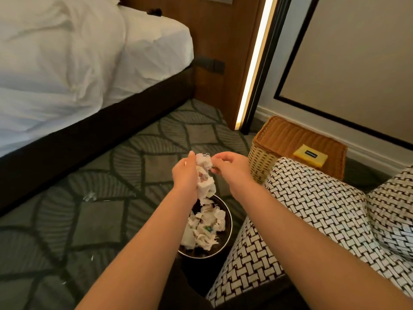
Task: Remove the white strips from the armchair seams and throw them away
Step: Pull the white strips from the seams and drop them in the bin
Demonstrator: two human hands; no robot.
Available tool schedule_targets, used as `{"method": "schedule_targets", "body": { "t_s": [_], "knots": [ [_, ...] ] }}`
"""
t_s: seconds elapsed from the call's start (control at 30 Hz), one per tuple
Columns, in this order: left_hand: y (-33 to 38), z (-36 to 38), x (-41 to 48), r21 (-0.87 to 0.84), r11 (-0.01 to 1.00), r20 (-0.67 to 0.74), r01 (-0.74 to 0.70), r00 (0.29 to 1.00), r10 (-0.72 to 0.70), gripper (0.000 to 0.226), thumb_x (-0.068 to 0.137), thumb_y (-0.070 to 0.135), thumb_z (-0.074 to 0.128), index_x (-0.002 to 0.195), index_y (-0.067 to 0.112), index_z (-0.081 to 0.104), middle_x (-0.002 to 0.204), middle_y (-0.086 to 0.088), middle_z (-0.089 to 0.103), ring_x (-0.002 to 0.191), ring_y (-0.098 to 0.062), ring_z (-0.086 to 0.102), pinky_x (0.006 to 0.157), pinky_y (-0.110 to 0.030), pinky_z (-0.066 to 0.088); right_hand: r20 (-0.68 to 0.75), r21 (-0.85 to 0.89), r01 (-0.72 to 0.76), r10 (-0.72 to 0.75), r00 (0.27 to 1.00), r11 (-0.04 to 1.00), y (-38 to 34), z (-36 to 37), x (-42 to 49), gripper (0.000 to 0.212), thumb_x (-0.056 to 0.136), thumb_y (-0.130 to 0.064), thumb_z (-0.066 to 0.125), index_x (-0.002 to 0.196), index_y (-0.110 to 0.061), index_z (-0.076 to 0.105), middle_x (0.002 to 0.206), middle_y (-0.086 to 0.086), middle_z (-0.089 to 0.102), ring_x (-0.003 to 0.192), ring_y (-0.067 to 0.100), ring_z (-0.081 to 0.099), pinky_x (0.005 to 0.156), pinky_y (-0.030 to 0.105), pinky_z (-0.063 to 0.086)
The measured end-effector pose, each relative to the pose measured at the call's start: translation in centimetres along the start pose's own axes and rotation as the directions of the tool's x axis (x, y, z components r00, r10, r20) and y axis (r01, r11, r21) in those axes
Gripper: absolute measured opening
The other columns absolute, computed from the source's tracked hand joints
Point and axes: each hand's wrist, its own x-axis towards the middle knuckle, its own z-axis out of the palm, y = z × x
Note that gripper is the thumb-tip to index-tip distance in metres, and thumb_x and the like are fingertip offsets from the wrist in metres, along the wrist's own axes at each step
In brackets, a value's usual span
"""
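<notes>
Over the bin [230, 222], the left hand [185, 175] clenches its grip on the white strips [206, 185] — the right hand [232, 164] pinches their top, beside the armchair [312, 198].

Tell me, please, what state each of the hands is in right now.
Left hand: grips the strips above the bin.
Right hand: pinches the same strips.

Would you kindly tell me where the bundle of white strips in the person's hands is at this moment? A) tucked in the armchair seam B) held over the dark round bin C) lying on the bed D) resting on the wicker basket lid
B: the left hand grips the bundle of white strips and the right hand pinches its top, over the dark round bin, which already holds similar scraps.
</notes>
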Motion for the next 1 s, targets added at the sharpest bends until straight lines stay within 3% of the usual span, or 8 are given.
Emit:
{"method": "schedule_targets", "body": {
  "t_s": [0.17, 0.3, 0.4, 0.5, 0.63, 0.73, 0.83, 1.0],
  "knots": [
    [-2.0, 0.6, 3.1, 0.010, 1.000, -0.055, -0.009, 0.998, 0.010, 0.024, 0.095, 0.032, 0.047, 0.102, 0.013, 0.060, 0.101, -0.010, 0.065, 0.094, -0.024, 0.063, 0.081, -0.037, 0.052, -0.030, -0.019, -0.075, 0.075, 0.997, 0.997, 2.8, 0.7, 2.2, 0.010, 0.086, -0.010, 0.061, 0.080, -0.017, 0.067, 0.081, 0.001, 0.067, 0.069, 0.011, 0.063, 0.073, 0.026, 0.054],
    [-4.0, 1.0, 5.1, 0.014, 1.000, -0.043, 0.027, 0.999, -0.027, 0.022, 0.095, 0.026, 0.049, 0.115, 0.016, 0.050, 0.109, -0.010, 0.059, 0.096, -0.023, 0.059, 0.073, -0.032, 0.051, -0.038, -0.052, -0.122, 0.120, 0.992, 0.991, 5.0, 0.5, 3.4, 0.013, 0.086, -0.009, 0.059, 0.081, -0.018, 0.068, 0.087, 0.001, 0.067, 0.081, 0.014, 0.062, 0.076, 0.027, 0.052],
    [-5.9, 1.0, 6.3, 0.039, 0.997, -0.015, 0.062, 0.998, -0.062, 0.028, 0.093, 0.016, 0.049, 0.120, 0.022, 0.043, 0.106, -0.006, 0.054, 0.095, -0.021, 0.057, 0.073, -0.032, 0.051, -0.028, 0.001, -0.186, 0.186, 0.982, 0.982, 6.9, 0.2, 4.1, 0.015, 0.087, -0.003, 0.057, 0.083, -0.013, 0.067, 0.083, 0.004, 0.066, 0.074, 0.014, 0.062, 0.071, 0.023, 0.054],
    [-7.8, 0.8, 7.3, 0.083, 0.992, 0.032, 0.096, 0.995, -0.099, 0.039, 0.092, 0.005, 0.044, 0.126, 0.023, 0.039, 0.099, -0.003, 0.051, 0.097, -0.022, 0.056, 0.083, -0.038, 0.050, -0.022, 0.005, -0.237, 0.237, 0.971, 0.971, 9.1, 0.3, 4.8, 0.014, 0.085, -0.001, 0.058, 0.086, -0.010, 0.068, 0.090, 0.011, 0.069, 0.081, 0.020, 0.067, 0.079, 0.030, 0.056],
    [-9.3, 0.6, 7.7, 0.238, 0.970, 0.094, 0.043, 0.993, -0.067, 0.030, 0.094, 0.008, 0.041, 0.119, 0.023, 0.040, 0.093, 0.001, 0.051, 0.084, -0.016, 0.054, 0.075, -0.035, 0.050, 0.016, -0.084, -0.241, 0.243, 0.970, 0.967, 10.8, 0.9, 5.1, 0.015, 0.081, -0.002, 0.061, 0.079, -0.015, 0.068, 0.090, 0.010, 0.069, 0.085, 0.023, 0.067, 0.082, 0.036, 0.056],
    [-10.2, 0.3, 7.8, 0.394, 0.915, 0.195, -0.088, 0.981, 0.010, 0.022, 0.095, 0.011, 0.042, 0.116, 0.018, 0.041, 0.089, 0.003, 0.051, 0.077, -0.012, 0.051, 0.065, -0.029, 0.047, 0.050, -0.156, -0.223, 0.233, 0.971, 0.962, 11.3, 1.4, 4.9, 0.017, 0.081, 0.000, 0.059, 0.089, -0.012, 0.068, 0.088, 0.009, 0.067, 0.078, 0.019, 0.064, 0.074, 0.031, 0.055],
    [-11.4, -0.2, 8.5, 0.596, 0.779, 0.249, -0.196, 0.967, 0.053, 0.026, 0.096, 0.013, 0.043, 0.121, 0.009, 0.041, 0.106, -0.008, 0.055, 0.086, -0.017, 0.050, 0.071, -0.028, 0.037, 0.064, -0.123, -0.261, 0.270, 0.961, 0.957, 11.5, 1.8, 4.7, 0.016, 0.084, -0.001, 0.056, 0.088, -0.012, 0.066, 0.080, 0.008, 0.064, 0.063, 0.014, 0.057, 0.072, 0.030, 0.053],
    [-12.6, -1.3, 9.7, 0.735, 0.661, 0.169, -0.154, 0.985, 0.042, 0.029, 0.094, 0.017, 0.050, 0.120, 0.006, 0.046, 0.120, -0.016, 0.056, 0.104, -0.028, 0.054, 0.079, -0.031, 0.040, 0.083, -0.251, -0.223, 0.250, 0.965, 0.942, 12.4, 1.4, 4.8, 0.018, 0.088, -0.001, 0.053, 0.086, -0.013, 0.067, 0.087, 0.007, 0.065, 0.068, 0.013, 0.061, 0.071, 0.024, 0.054]
  ]
}}
